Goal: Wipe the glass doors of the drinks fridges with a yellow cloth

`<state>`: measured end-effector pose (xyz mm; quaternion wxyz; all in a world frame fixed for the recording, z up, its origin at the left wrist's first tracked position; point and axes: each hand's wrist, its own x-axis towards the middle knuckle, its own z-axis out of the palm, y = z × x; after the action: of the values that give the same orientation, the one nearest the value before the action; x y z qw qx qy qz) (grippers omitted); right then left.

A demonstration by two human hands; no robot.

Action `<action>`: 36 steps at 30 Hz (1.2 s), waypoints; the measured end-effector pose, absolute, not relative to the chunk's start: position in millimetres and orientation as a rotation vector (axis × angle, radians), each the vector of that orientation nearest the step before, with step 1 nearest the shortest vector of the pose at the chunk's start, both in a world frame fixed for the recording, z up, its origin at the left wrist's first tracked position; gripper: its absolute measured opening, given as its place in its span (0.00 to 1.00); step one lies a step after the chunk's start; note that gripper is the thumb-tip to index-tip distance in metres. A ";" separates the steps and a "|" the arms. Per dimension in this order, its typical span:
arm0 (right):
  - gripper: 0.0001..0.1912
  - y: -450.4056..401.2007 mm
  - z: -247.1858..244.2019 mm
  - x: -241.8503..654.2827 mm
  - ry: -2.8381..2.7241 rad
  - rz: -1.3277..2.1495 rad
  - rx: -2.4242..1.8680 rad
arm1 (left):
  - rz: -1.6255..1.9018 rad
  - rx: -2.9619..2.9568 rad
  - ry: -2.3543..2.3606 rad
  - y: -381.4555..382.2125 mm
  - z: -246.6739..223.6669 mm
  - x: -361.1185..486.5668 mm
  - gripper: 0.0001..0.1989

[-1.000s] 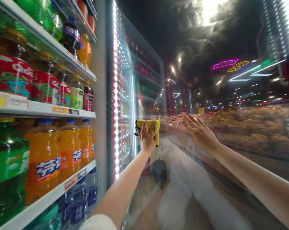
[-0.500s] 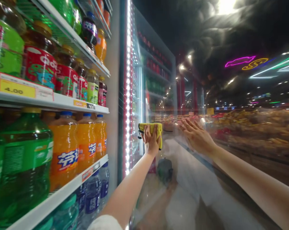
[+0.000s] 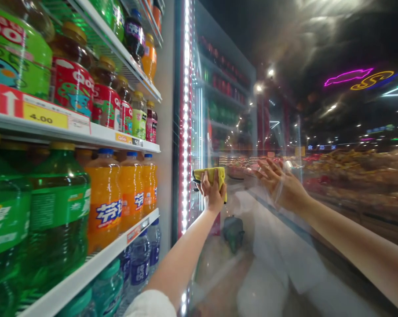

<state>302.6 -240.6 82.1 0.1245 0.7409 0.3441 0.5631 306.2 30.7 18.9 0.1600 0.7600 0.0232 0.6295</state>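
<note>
My left hand [image 3: 212, 196] grips a folded yellow cloth [image 3: 220, 174] with dark edging and presses it on the glass door [image 3: 248, 237], close to the lit door frame. The fingers are bent over the cloth and partly cover it. Farther right, my right hand [image 3: 281, 185] has its fingers stretched out, with nothing in it. Faint reflections lie over that hand, and I cannot tell whether it touches the glass.
At left, the cooler shelves [image 3: 126, 140] hold several green bottles [image 3: 60, 202] and orange soda bottles [image 3: 103, 207]. A bright light strip [image 3: 185, 88] runs up the door edge. Beyond the glass are blurred store displays [image 3: 360, 176] and neon signs [image 3: 348, 77].
The view has turned slightly left, so shelves and door sit farther right in the picture. My left hand keeps hold of the cloth on the glass; my right hand stays outstretched.
</note>
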 end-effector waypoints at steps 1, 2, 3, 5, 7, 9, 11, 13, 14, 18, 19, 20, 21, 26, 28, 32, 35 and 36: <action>0.30 -241.6 81.2 304.8 1.005 1.638 2.154 | 1.787 2.205 0.019 30.5 20.1 306.5 0.29; 0.31 -242.4 80.9 306.7 1.011 1.630 2.150 | 1.784 2.223 -0.012 33.0 25.0 307.6 0.28; 0.32 -243.2 81.2 308.2 1.020 1.620 2.148 | 1.789 2.221 -0.019 37.9 32.0 309.2 0.27; 0.33 -244.8 82.6 309.7 1.035 1.600 2.147 | 1.816 2.171 0.034 52.4 44.1 312.5 0.25; 0.34 -246.1 84.0 309.7 1.047 1.583 2.152 | 1.843 2.083 0.143 65.3 41.6 313.5 0.25; 0.33 -246.5 84.3 309.7 1.054 1.579 2.159 | 1.845 2.035 0.211 69.3 20.6 310.7 0.26; 0.33 -246.1 83.6 310.5 1.060 1.587 2.161 | 1.831 2.055 0.197 63.8 -7.5 305.2 0.27; 0.33 -245.4 82.4 312.0 1.064 1.602 2.160 | 1.810 2.117 0.126 56.0 -24.9 300.7 0.27; 0.33 -245.2 81.9 312.6 1.067 1.608 2.159 | 1.796 2.159 0.078 53.9 -25.5 300.0 0.27; 0.34 -245.7 82.0 312.2 1.068 1.615 2.151 | 1.795 2.195 0.024 65.8 10.0 306.2 0.24; 0.34 -246.0 82.4 311.5 1.062 1.614 2.155 | 1.813 2.153 0.054 71.2 16.8 307.9 0.25; 0.33 -246.3 82.8 310.7 1.057 1.612 2.163 | 1.828 2.112 0.084 75.6 17.7 308.5 0.25; 0.34 -246.4 83.2 310.1 1.053 1.610 2.174 | 1.838 2.080 0.107 78.1 11.3 307.7 0.26; 0.35 -245.3 83.8 308.7 1.061 1.590 2.245 | 1.814 2.053 0.146 61.0 -96.8 283.7 0.27; 0.35 -244.9 83.9 308.0 1.068 1.570 2.276 | 1.785 2.075 0.139 51.9 -126.5 276.9 0.28; 0.35 -245.7 87.5 307.2 1.086 1.522 2.321 | 1.724 2.136 0.099 43.5 -84.9 292.1 0.27; 0.35 -248.3 95.7 307.8 1.152 1.467 2.369 | 1.733 2.031 0.247 25.2 -23.3 311.4 0.27; 0.35 -250.0 99.0 307.3 1.188 1.444 2.389 | 1.728 1.984 0.323 14.5 -12.4 314.3 0.27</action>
<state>307.3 -250.0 99.0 0.0541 0.7863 0.3910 0.4753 314.3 14.5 -12.4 0.2426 0.7261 0.1183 0.6324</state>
